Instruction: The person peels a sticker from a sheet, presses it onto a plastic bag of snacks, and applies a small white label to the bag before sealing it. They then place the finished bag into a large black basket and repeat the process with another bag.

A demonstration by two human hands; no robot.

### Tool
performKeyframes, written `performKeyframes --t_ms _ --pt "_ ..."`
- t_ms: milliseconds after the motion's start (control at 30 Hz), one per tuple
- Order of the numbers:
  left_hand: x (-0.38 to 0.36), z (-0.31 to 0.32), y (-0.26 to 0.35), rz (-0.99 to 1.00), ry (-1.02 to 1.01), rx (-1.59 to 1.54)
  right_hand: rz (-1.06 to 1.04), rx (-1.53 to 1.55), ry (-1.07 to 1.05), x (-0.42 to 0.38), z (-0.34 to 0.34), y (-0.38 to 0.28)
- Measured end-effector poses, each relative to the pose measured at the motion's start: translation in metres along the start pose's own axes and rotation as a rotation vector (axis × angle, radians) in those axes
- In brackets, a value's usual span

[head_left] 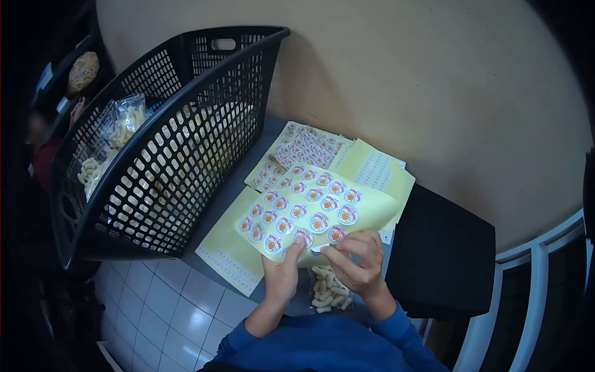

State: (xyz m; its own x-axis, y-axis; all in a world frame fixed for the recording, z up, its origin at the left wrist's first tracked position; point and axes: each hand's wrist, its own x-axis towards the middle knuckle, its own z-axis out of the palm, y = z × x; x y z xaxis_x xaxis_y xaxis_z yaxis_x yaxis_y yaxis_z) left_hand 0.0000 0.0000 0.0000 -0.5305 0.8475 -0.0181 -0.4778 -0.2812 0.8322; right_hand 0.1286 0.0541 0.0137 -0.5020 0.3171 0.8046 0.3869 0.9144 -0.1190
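A yellow sheet (pixel 310 211) covered with several round orange-and-white stickers is held up over the grey table (pixel 248 173). My left hand (pixel 282 276) grips its near edge from below, thumb on a sticker. My right hand (pixel 356 260) pinches at a sticker on the sheet's near edge. Under both hands lies a clear bag of pale puffed snacks (pixel 328 291). More sticker sheets (pixel 310 146) and used yellow backing sheets (pixel 372 167) are spread on the table beyond.
A large black plastic basket (pixel 173 155) stands at the left, holding several clear bags of snacks (pixel 121 127). A black box (pixel 443 248) sits to the right. A beige wall is behind; white floor tiles lie below left.
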Motion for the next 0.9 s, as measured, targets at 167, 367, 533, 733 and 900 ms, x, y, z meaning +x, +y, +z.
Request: performKeyframes --t_ms 167,367,533,733,900 --pt "-0.001 -0.001 0.001 -0.05 -0.033 -0.059 -0.083 -0.025 0.119 -0.007 0.002 0.001" --pt "0.001 -0.001 0.001 -0.063 -0.042 -0.082 -0.131 -0.055 0.141 -0.014 -0.001 0.001" --pt "0.001 -0.001 0.001 -0.085 -0.033 -0.038 -0.137 -0.026 0.142 -0.016 -0.003 0.001" --pt "0.002 0.0 -0.001 -0.029 -0.027 0.012 -0.093 0.111 0.203 -0.023 0.001 0.001" --pt "0.01 -0.006 -0.004 0.034 0.075 -0.076 -0.064 0.225 0.331 -0.028 -0.002 -0.002"
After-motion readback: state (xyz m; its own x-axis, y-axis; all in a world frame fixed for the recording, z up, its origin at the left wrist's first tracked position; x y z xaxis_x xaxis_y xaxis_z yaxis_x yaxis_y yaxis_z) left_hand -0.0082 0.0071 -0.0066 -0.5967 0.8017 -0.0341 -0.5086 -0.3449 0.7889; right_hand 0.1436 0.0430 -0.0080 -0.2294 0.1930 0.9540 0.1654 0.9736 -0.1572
